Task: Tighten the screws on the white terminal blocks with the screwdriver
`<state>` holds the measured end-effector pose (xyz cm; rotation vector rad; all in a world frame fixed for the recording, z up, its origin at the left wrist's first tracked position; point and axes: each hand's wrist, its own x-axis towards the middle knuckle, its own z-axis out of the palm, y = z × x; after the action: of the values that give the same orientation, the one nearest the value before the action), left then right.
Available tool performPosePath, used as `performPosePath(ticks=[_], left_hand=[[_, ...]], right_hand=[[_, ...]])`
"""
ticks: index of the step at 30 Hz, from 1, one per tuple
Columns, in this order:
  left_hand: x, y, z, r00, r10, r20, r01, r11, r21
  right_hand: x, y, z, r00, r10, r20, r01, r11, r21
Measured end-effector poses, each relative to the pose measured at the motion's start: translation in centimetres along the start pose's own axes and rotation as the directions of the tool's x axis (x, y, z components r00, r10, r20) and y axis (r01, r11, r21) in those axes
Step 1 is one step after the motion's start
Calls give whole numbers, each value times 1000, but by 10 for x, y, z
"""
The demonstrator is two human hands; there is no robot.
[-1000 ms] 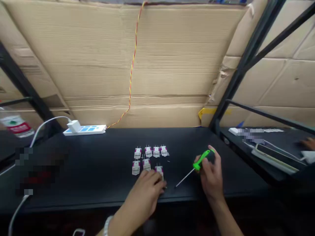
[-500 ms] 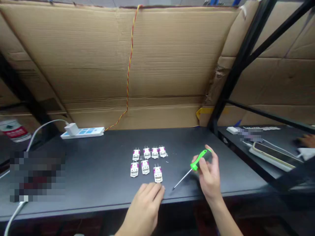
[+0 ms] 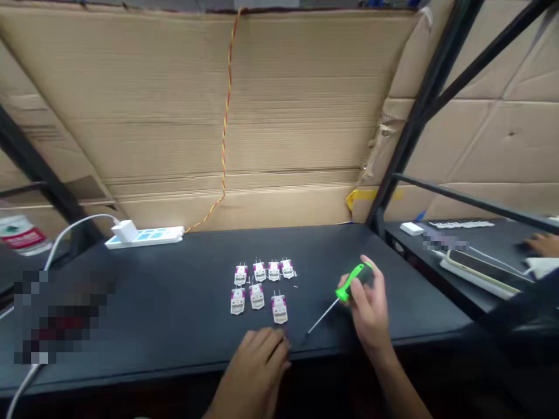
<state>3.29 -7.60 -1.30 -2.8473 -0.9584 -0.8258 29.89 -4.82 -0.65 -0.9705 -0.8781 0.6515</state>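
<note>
A screwdriver (image 3: 351, 281) with a green and black handle is in my right hand (image 3: 369, 302), its thin shaft slanting down and left toward the table's front. My left hand (image 3: 262, 361) rests at the front edge, fingers curled together; whatever they hold, if anything, is hidden. Just beyond those fingers lies a small white and purple plug part (image 3: 279, 308) with two metal prongs pointing away. Several similar plug parts (image 3: 257, 296) lie in two rows behind it. Tiny screw-like pieces (image 3: 296, 286) lie near them.
On the dark table (image 3: 174, 302), a white power strip (image 3: 163, 235) with a charger (image 3: 125, 231) stands at the back left. A black metal frame (image 3: 399, 145) rises on the right, with a phone (image 3: 484, 270) beyond it. Cardboard (image 3: 297, 105) walls the back. Another person's hand (image 3: 544, 243) shows far right.
The left hand has shifted slightly down, away from the nearest plug part. The right hand still holds the screwdriver, turned slightly. The view has moved a little.
</note>
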Motion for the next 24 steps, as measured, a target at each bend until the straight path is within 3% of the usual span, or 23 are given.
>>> performPosePath(ticks=[11, 16, 24], left_hand=[[-18, -8, -2, 987, 108, -120, -109, 994, -2], [-14, -8, -6, 997, 10, -80, -15, 998, -62], [15, -25, -11, 977, -89, -194, 44, 974, -222]], right_hand=[[0, -1, 1, 1000, 0, 1, 0, 1000, -7], [0, -1, 1, 1000, 1, -7, -1, 1000, 12], [0, 2, 0, 1000, 13, -2, -13, 999, 37]])
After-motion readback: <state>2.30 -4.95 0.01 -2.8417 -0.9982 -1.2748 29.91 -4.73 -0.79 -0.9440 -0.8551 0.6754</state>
